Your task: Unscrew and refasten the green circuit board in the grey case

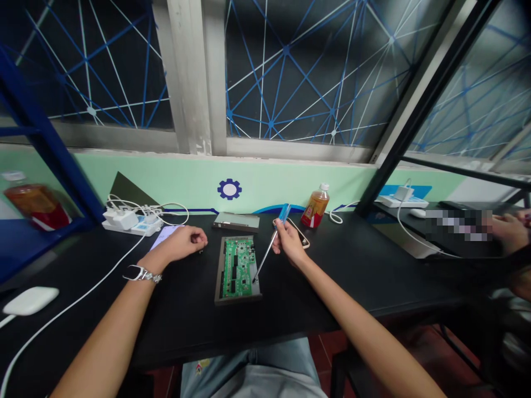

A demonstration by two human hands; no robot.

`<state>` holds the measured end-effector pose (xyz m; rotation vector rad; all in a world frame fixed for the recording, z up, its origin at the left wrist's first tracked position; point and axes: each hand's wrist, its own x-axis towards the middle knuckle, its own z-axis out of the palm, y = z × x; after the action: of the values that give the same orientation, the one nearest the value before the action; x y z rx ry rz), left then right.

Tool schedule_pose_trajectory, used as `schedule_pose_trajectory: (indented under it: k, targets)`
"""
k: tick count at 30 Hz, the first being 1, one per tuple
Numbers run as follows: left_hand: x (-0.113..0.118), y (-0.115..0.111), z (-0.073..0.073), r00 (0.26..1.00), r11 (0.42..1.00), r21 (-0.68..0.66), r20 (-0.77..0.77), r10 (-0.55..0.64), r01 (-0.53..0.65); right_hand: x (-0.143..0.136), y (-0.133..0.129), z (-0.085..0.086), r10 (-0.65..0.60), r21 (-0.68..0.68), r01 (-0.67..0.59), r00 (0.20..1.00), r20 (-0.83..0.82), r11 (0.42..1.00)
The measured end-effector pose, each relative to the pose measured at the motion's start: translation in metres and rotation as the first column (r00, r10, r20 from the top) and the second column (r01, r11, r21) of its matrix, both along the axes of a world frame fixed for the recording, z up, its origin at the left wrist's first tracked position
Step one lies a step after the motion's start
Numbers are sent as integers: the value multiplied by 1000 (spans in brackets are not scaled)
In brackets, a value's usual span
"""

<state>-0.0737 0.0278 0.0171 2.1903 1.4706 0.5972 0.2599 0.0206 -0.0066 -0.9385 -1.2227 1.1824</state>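
- Right hand [288,240]: grips the screwdriver [269,246] by its blue handle; tip at the board's right side.
- Circuit board [237,265]: seated in the housing [238,300] on the black desk [294,309], between the hands.
- Left hand [189,242]: fingers curled; contents cannot be determined.
- Flat panel [236,222]: just behind the housing.
- Bottle [315,207]: near, beyond the right hand.
- Lit screen [162,236]: partly covered by the left hand and forearm.
- Power strip [148,225]: beyond the screen.

Silver metal-band watch [146,273], dark face, on my left wrist [152,264]. My forearms [348,309] bare, no sleeves. Pale blue jeans [290,356], small yellow-red motif [202,366]. Light grey top [261,384].
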Motion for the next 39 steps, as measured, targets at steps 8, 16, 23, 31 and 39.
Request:
schedule_pose_trajectory:
  k: [8,16,23,31,39]
  targets:
    - [-10,5,-16,999,992,-121,-40,17,-22,8,3,3,-69,0,69,995,-72,998]
    - [-13,13,-23,996,995,-96,-89,-10,1,6,4,1,-68,-10,68,994,-88,998]
    - [21,-5,-3,981,995,41,168,-99,94,8,3,3,-36,-82,23,987,-159,996]
    - [65,-11,-15,823,986,-12,552,-134,168,7,2,6,39,-4,-41,976,-216,999]
    - [69,-11,-16,734,987,-118,680,0,110,6,1,10,-26,62,40,977,-213,997]
